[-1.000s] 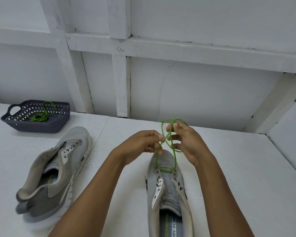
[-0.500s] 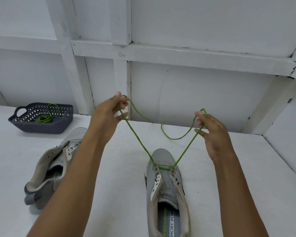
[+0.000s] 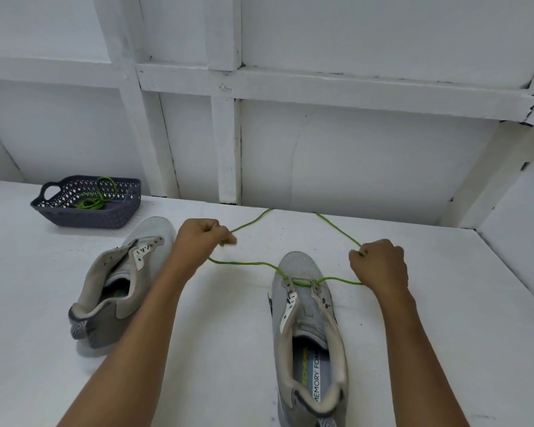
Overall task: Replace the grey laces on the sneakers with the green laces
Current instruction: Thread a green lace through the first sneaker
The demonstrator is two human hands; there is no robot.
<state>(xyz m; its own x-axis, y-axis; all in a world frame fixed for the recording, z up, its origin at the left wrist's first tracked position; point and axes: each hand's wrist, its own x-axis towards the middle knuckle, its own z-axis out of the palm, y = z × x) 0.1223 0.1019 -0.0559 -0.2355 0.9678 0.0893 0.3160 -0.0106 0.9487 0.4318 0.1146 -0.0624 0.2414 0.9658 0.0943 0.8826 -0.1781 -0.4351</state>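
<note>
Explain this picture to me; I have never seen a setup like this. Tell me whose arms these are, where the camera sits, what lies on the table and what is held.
No machine here: a person wears one camera on the head, looking down at their own arms. The left hand and right hand each grip one side of a green lace, threaded through the front eyelets of the near sneaker. On the white table a second sneaker lies unlaced at left, near a dark basket holding another green lace.
</note>
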